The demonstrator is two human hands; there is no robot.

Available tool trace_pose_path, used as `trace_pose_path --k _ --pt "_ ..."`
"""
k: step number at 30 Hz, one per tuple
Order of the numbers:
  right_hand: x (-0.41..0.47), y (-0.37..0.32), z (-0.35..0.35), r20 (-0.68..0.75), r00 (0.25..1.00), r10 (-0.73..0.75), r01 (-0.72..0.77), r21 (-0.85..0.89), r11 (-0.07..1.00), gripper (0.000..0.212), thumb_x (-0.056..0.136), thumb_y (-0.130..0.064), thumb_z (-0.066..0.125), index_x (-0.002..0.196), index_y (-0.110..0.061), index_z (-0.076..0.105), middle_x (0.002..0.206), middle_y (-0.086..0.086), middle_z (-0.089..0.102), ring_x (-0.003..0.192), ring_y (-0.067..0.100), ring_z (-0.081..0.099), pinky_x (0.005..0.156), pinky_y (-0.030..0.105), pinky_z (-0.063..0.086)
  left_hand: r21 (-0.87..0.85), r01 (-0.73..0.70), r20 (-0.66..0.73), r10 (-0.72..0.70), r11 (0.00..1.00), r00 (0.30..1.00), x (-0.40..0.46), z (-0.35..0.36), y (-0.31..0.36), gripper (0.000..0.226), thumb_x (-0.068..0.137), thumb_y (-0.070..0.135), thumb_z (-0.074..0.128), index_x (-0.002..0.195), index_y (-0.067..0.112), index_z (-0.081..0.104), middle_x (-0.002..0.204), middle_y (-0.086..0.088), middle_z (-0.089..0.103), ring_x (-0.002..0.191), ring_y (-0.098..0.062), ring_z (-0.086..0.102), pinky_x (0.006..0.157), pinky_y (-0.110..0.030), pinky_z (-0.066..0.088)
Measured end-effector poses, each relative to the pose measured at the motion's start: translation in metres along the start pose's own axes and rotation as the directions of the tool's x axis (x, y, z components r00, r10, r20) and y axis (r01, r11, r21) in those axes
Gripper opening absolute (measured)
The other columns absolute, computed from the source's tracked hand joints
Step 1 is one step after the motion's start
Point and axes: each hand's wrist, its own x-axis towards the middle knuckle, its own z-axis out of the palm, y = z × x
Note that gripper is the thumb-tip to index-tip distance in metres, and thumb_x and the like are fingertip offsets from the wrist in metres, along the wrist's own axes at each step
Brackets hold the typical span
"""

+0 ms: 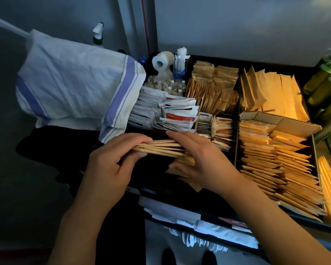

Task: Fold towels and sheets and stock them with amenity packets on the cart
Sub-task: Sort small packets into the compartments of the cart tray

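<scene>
Nearest, both hands hold one stack of tan packets at the cart's front-left corner: the left hand pinches its left end, the right hand curls around its right part. Beyond stand white sachets and more tan rows; a striped towel drapes at far left.

Cart top tray with its compartments of packets

Brown paper packets stand in rows along the right side and at the far edge; white and red sachets fill the middle left part. A toilet roll and small bottles are in the far left corner, green bottles at the right edge.
</scene>
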Motion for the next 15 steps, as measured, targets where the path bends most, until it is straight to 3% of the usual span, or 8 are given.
trace_pose_path --k 5,9,15 --pt "-0.010 -0.002 -0.019 -0.128 0.992 -0.016 0.005 -0.085 0.996 0.046 0.101 -0.027 0.059 0.145 -0.017 0.052 0.134 -0.001 0.062 0.119 0.019 0.059 0.097 0.035 0.050 -0.091 -0.023 0.007 0.024 0.996 1.000 0.012 0.011 0.006 0.037 0.092 -0.004 0.069 0.124 0.015 0.071 0.120 0.010 0.069 0.118 -0.013 0.065 0.100 -0.018 0.045" --pt "-0.044 0.009 -0.051 -0.158 0.984 0.082 -0.109 -0.170 0.979 0.043 0.101 -0.034 0.052 0.141 -0.021 0.052 0.132 -0.003 0.063 0.115 0.016 0.060 0.092 0.036 0.051 -0.179 -0.074 0.081 0.089 0.981 0.993 0.031 0.043 0.013 0.040 0.092 -0.003 0.068 0.126 0.017 0.070 0.124 0.010 0.068 0.121 -0.012 0.063 0.101 -0.018 0.045" --pt "-0.124 0.029 -0.092 -0.242 0.938 0.246 -0.301 -0.221 0.928 0.042 0.101 -0.026 0.063 0.141 -0.020 0.052 0.133 0.000 0.063 0.119 0.021 0.060 0.098 0.040 0.052 -0.296 -0.096 0.221 0.166 0.950 0.961 0.057 0.116 0.051 0.040 0.091 0.003 0.071 0.124 0.026 0.071 0.125 0.021 0.066 0.122 -0.002 0.061 0.100 -0.014 0.045"
